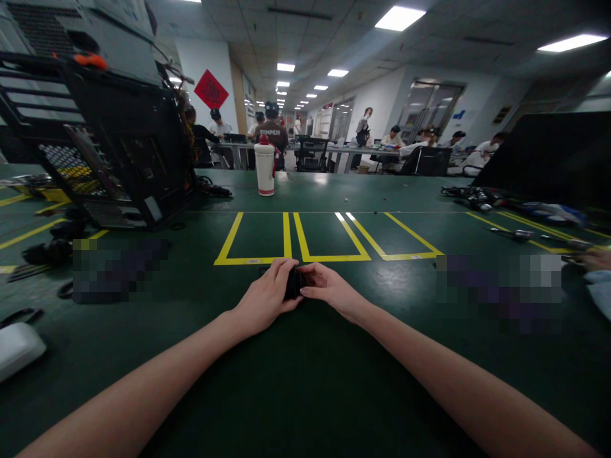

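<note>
Both hands meet around a small black object (294, 284) just in front of the yellow tape outlines. My left hand (270, 292) curls over its left side and top, fingers wrapped round it. From the right, my right hand (329, 289) pinches the same object between thumb and fingers. Most of the object is hidden by the hands, so its kind cannot be made out. It is held low, at or close to the green tabletop (296, 394).
A black computer case (128, 152) stands at left, near a white tumbler (265, 168) with a red lid. Yellow tape frames (334, 258) mark the table. Cables (472, 196) and a dark monitor (548, 165) lie right. Another person's hand (596, 261) shows at the right edge.
</note>
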{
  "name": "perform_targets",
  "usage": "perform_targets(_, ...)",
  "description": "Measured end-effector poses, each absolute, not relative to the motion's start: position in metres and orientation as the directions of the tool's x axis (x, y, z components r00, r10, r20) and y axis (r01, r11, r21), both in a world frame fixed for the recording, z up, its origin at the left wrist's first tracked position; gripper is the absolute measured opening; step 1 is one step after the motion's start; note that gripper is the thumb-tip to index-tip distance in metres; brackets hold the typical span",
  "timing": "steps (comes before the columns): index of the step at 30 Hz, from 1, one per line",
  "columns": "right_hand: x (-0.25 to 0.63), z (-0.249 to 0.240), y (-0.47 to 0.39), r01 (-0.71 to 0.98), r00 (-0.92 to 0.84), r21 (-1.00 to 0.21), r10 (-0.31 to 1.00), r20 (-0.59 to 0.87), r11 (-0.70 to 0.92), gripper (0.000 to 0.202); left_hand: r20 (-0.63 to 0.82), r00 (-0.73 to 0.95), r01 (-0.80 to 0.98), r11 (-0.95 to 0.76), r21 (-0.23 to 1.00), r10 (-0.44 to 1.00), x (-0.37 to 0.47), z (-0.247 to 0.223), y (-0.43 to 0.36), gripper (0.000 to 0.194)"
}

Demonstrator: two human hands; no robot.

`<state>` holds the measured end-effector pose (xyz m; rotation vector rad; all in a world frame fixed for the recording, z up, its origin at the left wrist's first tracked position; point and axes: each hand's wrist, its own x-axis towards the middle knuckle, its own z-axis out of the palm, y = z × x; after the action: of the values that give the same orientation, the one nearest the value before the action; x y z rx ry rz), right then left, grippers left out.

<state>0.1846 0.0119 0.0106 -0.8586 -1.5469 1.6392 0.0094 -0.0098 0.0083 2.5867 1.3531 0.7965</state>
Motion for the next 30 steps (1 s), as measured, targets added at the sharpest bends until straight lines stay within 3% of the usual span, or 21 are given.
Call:
perform_targets(5,0.182,0.002,0.014,-0.012,-0.434,-0.996,0.897,0.087,0.091,0.043,0.384,0.449,0.741,-0.576,0.346,0.807,0.009,0.011,-0.009,0.054)
perform_targets(8,0.184,0.0,0.013,0.12,-0.35,-0.976,0.927,0.132,0.184,0.04,0.337,0.421,0.759,-0.53,0.378,0.842,0.007,0.012,-0.003,0.053)
perform_targets(13,0.19,0.007,0.003,0.467,-0.366,-0.811,0.912,0.184,0.352,0.046,0.174,0.347,0.785,-0.386,0.485,0.922,0.003,0.012,0.011,0.055)
perform_targets(16,0.192,0.01,-0.002,0.572,-0.408,-0.707,0.892,0.194,0.415,0.047,0.158,0.327,0.786,-0.361,0.501,0.932,0.002,0.012,0.014,0.055)
perform_targets(25,0.191,0.012,-0.008,0.658,-0.343,-0.649,0.919,0.193,0.382,0.034,0.146,0.262,0.763,-0.297,0.575,0.954,0.009,0.019,0.0,0.056)
perform_targets(30,0.201,0.019,-0.06,0.635,-0.381,-0.676,0.913,0.147,0.374,0.031,0.099,0.355,0.702,-0.335,0.628,0.93,0.0,0.027,-0.055,0.054)
